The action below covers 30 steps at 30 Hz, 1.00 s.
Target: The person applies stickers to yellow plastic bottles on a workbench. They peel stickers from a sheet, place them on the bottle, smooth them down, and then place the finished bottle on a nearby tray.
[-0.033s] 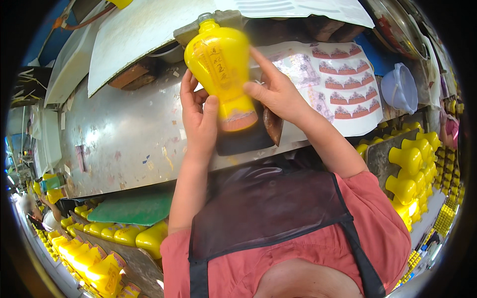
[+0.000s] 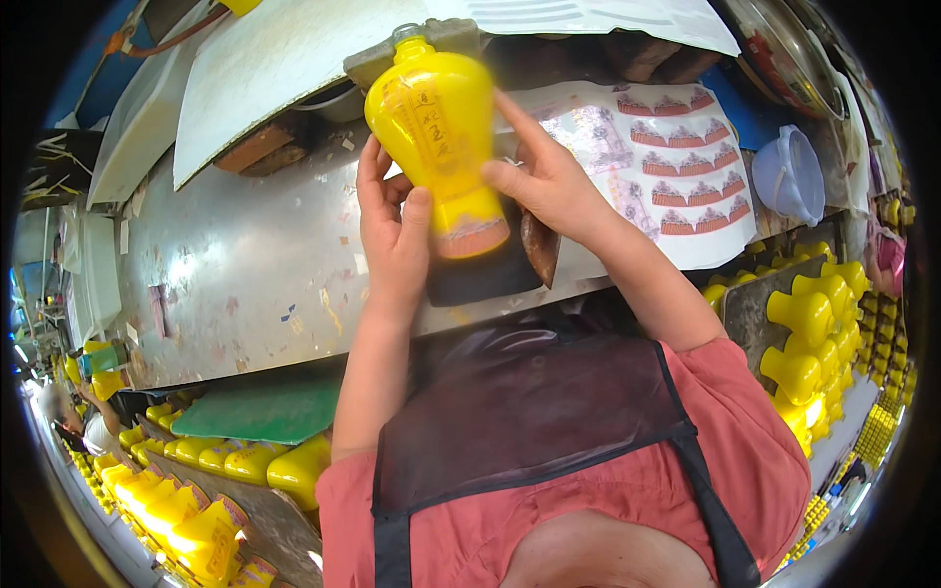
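A glossy yellow bottle lies tilted in front of me, its narrow neck pointing away and resting at a grey block. On its front is a pale upright panel with dark writing. Around its foot runs a pinkish patterned band. My left hand is closed round the lower left side, thumb near the narrow waist. On the right side, my right hand grips with its thumb against the body and index finger along the shoulder; its other fingers are hidden behind. A dark pad lies beneath the foot.
A sheet of printed decals lies right of my hands, beside a pale lilac bucket. The metal table has scraps stuck to it. Yellow bottles stand on boards at both sides. A person is at far left.
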### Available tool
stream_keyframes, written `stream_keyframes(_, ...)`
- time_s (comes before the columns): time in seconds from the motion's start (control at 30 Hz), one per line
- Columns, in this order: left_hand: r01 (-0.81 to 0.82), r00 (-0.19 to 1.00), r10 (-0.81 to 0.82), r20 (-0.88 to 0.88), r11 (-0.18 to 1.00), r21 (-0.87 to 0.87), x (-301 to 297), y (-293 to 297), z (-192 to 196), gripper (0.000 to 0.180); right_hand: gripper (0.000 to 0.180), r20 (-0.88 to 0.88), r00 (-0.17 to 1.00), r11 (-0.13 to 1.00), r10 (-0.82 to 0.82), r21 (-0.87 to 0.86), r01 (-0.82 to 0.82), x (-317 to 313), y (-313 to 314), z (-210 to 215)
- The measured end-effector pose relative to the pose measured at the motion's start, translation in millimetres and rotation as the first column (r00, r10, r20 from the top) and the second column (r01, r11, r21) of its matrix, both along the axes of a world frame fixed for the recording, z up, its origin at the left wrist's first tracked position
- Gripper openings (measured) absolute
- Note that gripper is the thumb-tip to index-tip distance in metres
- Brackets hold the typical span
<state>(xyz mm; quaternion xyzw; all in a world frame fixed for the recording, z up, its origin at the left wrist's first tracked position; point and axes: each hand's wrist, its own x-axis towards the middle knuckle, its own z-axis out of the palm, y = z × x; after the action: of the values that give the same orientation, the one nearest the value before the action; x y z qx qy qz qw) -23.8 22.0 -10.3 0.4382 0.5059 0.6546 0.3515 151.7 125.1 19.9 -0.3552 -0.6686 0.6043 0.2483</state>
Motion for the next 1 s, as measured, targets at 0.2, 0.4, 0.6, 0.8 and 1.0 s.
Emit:
stream_keyframes(0.2,-0.04,0.995,0.04,0.088,0.999,-0.001,1.7,2.7,2.8,0.073,0.084,-0.036,0.999,0.997,-0.033,0.073,0.036,-3.3,-0.1,-4.1)
stream_keyframes(0.4,-0.066,0.995,0.07,0.076,0.997,-0.047,1.9,4.2,3.1,0.075,0.082,-0.025,0.999,0.996,-0.044,0.079,0.046,-5.8,-3.7,-0.8)
stream_keyframes(0.6,-0.059,0.992,0.062,0.111,0.998,-0.027,2.8,4.5,3.1,0.074,0.083,-0.022,0.999,0.993,-0.043,0.107,0.045,-5.7,-4.4,-1.3)
stream_keyframes(0.8,-0.044,0.99,0.047,0.132,0.999,-0.03,3.5,2.3,1.1,0.056,0.074,-0.05,0.998,0.998,-0.034,0.045,0.036,-3.4,-2.0,-1.7)
stream_keyframes(1.0,0.007,0.987,0.001,0.159,0.999,-0.047,-3.2,-4.2,-4.4,0.054,0.058,-0.022,0.998,0.994,-0.058,-0.095,0.056,6.4,3.1,0.9)
